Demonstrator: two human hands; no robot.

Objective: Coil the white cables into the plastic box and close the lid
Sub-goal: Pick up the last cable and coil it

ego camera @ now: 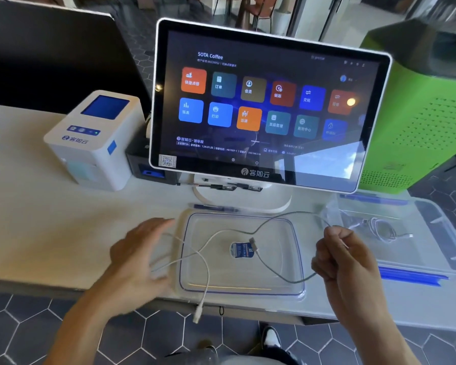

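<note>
A clear plastic box [188, 259] with a blue-lined rim sits at the counter's front edge, a blue label showing at its bottom. A white cable [216, 234] loops across the box; one plug end [197, 313] dangles over the counter edge. My right hand [345, 259] is closed on the cable to the right of the box, holding it above the counter. My left hand [140, 256] hovers with fingers apart at the box's left side, next to the cable's loop there. The clear lid [432, 248] with blue clips lies to the right, and another coiled white cable [382, 229] rests on it.
A touchscreen terminal [263, 106] on a white stand rises just behind the box. A white receipt printer [95, 138] stands at the left, a small black device beside it. A green machine [421, 101] fills the right rear. A pen [213, 206] lies behind the box.
</note>
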